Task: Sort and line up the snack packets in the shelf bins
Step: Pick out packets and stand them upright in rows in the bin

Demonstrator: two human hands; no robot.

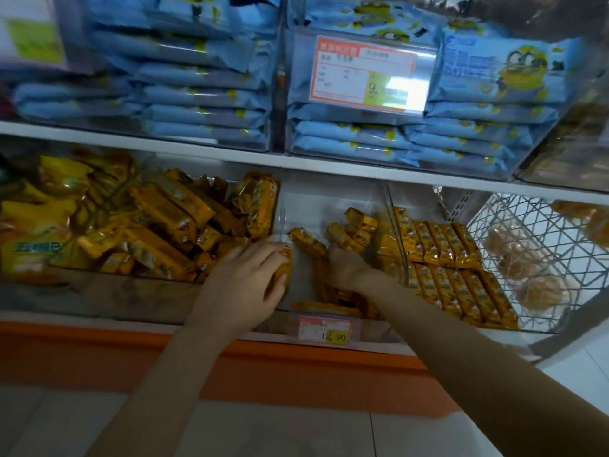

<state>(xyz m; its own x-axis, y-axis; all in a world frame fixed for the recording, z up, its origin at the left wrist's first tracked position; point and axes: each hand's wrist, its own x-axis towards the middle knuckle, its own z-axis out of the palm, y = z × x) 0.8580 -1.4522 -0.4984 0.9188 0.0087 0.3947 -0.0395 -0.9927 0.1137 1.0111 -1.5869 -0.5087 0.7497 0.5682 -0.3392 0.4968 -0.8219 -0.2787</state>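
Small orange snack packets fill the clear bins on the lower shelf. The left bin holds a loose heap of them. In the middle bin only a few packets lie scattered. The right bin holds packets in two neat rows. My left hand reaches over the front wall between the left and middle bins and grips one orange packet. My right hand is inside the middle bin among the packets; its fingers are hidden, so its grip cannot be made out.
Blue snack packs are stacked in clear bins on the upper shelf, behind a price tag. A wire basket with round buns stands at the right. Larger yellow bags lie at far left. A price label hangs on the shelf edge.
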